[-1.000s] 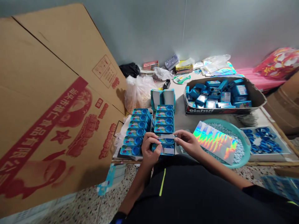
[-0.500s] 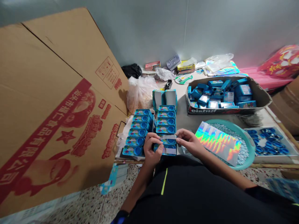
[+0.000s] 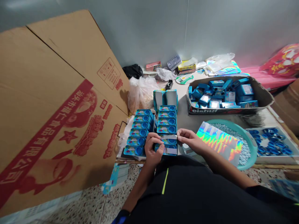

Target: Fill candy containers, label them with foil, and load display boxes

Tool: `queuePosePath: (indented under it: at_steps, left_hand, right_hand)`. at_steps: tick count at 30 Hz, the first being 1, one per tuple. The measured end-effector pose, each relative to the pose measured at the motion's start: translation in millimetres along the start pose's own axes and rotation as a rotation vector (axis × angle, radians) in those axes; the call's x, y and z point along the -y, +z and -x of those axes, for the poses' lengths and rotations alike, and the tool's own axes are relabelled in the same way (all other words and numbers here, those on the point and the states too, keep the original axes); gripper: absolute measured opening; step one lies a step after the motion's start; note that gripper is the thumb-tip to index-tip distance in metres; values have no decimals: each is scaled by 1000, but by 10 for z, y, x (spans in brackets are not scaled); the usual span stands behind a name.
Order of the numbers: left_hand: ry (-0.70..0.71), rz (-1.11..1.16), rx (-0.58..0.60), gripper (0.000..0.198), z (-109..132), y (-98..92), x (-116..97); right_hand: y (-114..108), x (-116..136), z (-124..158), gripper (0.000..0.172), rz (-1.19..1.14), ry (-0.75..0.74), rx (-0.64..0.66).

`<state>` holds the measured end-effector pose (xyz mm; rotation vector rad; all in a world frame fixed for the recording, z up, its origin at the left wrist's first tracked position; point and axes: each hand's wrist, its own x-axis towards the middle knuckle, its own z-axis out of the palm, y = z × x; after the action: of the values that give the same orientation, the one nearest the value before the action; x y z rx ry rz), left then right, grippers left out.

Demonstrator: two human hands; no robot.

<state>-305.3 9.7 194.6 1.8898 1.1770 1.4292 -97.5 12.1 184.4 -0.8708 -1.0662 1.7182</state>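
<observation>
Two rows of small blue boxes lie on the low table in front of me. My left hand is curled around the nearest blue box of the right row. My right hand pinches the right end of a thin silvery strip that lies across the top of that box. My left fingertips touch the strip's left end.
A big printed cardboard sheet leans at my left. A cardboard tray of blue boxes sits at the back right. A teal basin of pale pellets carries a holographic sheet. Blue rings fill a flat tray. A plastic bag stands behind the rows.
The view has shifted slightly. My right hand's fingers have drawn in to a tighter pinch at the strip's right end. My left hand keeps its hold on the box.
</observation>
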Motion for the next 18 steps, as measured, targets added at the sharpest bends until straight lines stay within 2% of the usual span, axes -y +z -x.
queuePosePath:
  at_steps: [4,9,14,18]
  left_hand:
    - [-13,-40,1,18,2,-1,0]
    - [32,27,-8,11,-17,0,-9]
    - [29,-54,17,16,-20,-21,-17]
    - [36,-90,19,16,-2,-33,-13]
  right_hand:
    - [7,44,-11,52,26,21,17]
    - [1,65,-19,52,97,-7,30]
    - [-48,151,10,45,299,-53,55]
    - [-57,270,46,39,468,-98,18]
